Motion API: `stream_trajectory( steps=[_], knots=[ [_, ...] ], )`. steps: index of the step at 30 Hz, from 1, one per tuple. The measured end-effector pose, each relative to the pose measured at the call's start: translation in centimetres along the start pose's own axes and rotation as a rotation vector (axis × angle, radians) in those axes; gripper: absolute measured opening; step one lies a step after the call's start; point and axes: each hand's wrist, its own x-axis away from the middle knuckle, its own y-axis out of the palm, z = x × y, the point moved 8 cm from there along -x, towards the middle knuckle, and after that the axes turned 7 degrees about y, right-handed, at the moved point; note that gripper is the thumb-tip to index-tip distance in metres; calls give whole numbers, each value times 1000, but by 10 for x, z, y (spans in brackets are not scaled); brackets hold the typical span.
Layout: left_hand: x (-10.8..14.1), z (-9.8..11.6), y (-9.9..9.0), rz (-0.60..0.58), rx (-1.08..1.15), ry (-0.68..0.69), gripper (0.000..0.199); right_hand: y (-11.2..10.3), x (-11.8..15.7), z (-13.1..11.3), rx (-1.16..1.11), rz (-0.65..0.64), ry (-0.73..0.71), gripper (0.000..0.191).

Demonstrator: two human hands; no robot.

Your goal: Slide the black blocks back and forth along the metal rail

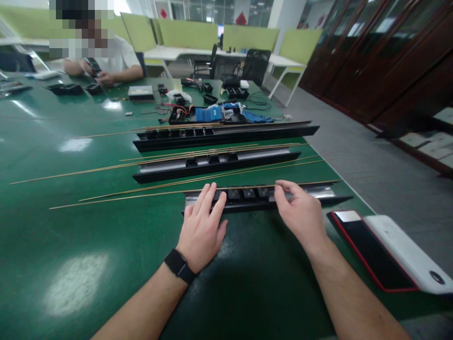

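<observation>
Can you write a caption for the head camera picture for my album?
Two hands, the left and the right, at the nearest black channel on a green table.

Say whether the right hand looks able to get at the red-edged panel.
Probably yes: the red-edged panel lies uncovered near the right hand, with only green tabletop visible between them.

Co-worker's face [96, 23] pixelated out. Left hand [202, 222] hides part of nearest black channel [247, 206]; right-hand fingertips [279, 187] blurred, contact with thin rod [163, 193] unclear. Both forearms cut by bottom edge. White device [406, 250] clipped at right. Small parts far across desk [116, 250] too small to identify.
</observation>
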Motion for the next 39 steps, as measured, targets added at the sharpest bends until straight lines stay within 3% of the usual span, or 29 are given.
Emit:
stream_trajectory(
  steps=[15,24,39],
  knots=[
    [0,-1,0,0,5,-10,63,4,1,3,-34,-9,-28,40],
    [0,1,-1,9,5,2,62,-6,-3,2,19,30,17,40],
    [0,0,0,7,1,1,64,3,0,4,-22,8,-15,40]
  ],
)
